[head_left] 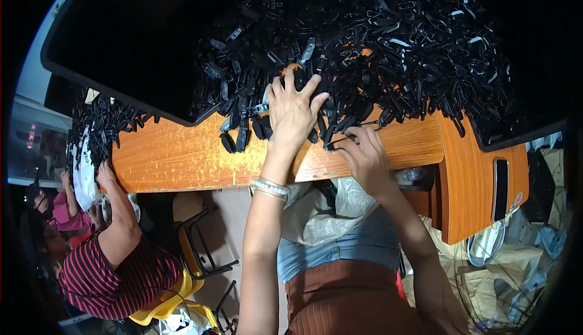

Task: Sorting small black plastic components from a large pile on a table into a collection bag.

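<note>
Across a wooden counter [176, 159] spreads a heap of black pieces [413, 49], most of it, by the look of things, left to handle. A pale sack [322, 222] lies at the worker's lap [358, 247], its contents hidden, so how much is done cannot be told. The left hand [293, 111], grip open and fingers fanned, rests over the heap's near edge. The right hand [365, 160] curls beside a small black piece [328, 139] there; whether its grip is closed on it, I cannot tell.

2 bare hands [293, 115] at a heap of black parts [425, 61]
</note>
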`<state>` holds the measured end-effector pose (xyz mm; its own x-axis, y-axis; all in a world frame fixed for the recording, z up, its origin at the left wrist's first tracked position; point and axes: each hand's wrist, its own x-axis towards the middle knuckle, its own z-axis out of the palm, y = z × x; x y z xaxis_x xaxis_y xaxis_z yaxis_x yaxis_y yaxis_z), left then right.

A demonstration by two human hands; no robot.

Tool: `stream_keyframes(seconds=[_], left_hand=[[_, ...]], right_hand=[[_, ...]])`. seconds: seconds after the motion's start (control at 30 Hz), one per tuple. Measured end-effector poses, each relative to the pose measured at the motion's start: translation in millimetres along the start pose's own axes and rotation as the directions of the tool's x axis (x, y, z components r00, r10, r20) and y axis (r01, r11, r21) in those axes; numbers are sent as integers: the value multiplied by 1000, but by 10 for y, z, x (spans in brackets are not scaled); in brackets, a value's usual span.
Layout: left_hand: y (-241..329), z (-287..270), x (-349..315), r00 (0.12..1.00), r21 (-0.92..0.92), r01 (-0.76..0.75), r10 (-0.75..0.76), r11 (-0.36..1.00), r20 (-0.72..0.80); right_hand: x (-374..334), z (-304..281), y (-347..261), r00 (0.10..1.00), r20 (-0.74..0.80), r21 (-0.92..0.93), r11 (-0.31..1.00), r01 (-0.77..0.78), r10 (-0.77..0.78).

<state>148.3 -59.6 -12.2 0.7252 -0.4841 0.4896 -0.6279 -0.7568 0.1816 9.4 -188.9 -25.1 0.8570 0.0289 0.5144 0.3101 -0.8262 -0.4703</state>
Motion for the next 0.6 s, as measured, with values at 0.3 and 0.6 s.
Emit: stream_keyframes(seconds=[0.3,0.6], left_hand=[[47,-456,-282,946,-218,-92,16,972,-325],[297,-440,-760,960,-125,277,-279,953,2]], right_hand=[[-166,34,12,1000,-23,11,1000,14,-14],[-209,35,-163,890,-50,472,796,-378,453]])
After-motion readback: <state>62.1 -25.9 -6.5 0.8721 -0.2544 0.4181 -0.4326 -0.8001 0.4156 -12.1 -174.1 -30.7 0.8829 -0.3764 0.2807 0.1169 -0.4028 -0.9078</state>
